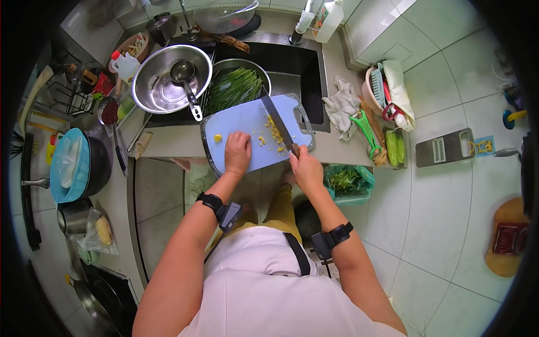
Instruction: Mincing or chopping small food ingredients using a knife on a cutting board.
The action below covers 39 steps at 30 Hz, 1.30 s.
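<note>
A light blue plastic cutting board lies at the counter's front edge, overlapping the sink. My right hand grips the wooden handle of a kitchen knife, whose dark blade slants away across the board. Finely chopped yellow pieces, which look like ginger, are scattered along the blade's left side, with a few bits to its right. On the board's left part rests my left hand, fingers close together and bent; whatever may be under them is hidden. One larger yellow chunk sits just left of that hand.
Behind the board, long green leaves soak in a metal basin within the black sink. A steel bowl with a ladle stands at left. At right lie a cloth, a green peeler and cucumber pieces.
</note>
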{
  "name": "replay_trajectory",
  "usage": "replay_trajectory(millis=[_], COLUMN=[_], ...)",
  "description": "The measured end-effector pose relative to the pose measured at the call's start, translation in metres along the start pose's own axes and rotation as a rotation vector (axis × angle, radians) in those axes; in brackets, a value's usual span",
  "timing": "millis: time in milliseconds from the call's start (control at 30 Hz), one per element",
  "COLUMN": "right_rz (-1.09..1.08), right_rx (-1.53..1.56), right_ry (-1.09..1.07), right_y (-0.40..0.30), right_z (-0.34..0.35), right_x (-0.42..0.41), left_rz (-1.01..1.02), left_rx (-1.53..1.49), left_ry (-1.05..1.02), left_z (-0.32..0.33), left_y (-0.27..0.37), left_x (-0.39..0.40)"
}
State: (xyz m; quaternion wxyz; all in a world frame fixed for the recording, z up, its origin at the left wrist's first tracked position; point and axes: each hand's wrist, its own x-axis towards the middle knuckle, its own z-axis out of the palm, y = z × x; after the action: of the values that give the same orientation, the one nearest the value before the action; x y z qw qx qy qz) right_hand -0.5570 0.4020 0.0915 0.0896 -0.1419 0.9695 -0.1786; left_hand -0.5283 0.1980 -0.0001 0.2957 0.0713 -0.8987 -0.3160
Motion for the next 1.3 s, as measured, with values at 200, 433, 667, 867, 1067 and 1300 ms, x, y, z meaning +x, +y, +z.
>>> replay_trajectory(millis=[200, 433, 667, 867, 1067, 1300], right_rz=[-0.028, -0.026, -0.023, -0.019, -0.049, 0.025], right_rx=[-0.017, 0.0, 0.016, 0.037, 0.016, 0.01], right_ry=[-0.023, 0.005, 0.049, 0.021, 0.029, 0.024], right_y=[-0.004, -0.005, 0.005, 0.004, 0.007, 0.006], right_z=[-0.002, 0.005, 0.004, 0.003, -0.007, -0.004], right_x=[-0.012, 0.002, 0.004, 0.002, 0.007, 0.005], left_rz=[-0.003, 0.008, -0.025, -0.015, -0.006, -0.021], left_rx=[-0.01, -0.016, 0.015, 0.03, 0.002, 0.011], left_ry=[-0.004, -0.003, -0.035, -0.018, 0.007, -0.032], left_z=[-0.001, -0.001, -0.005, -0.002, 0.0, 0.0], left_y=[-0.001, -0.001, 0.007, 0.0, 0.001, 0.002], left_x=[0.001, 0.001, 0.0, -0.004, 0.0, 0.003])
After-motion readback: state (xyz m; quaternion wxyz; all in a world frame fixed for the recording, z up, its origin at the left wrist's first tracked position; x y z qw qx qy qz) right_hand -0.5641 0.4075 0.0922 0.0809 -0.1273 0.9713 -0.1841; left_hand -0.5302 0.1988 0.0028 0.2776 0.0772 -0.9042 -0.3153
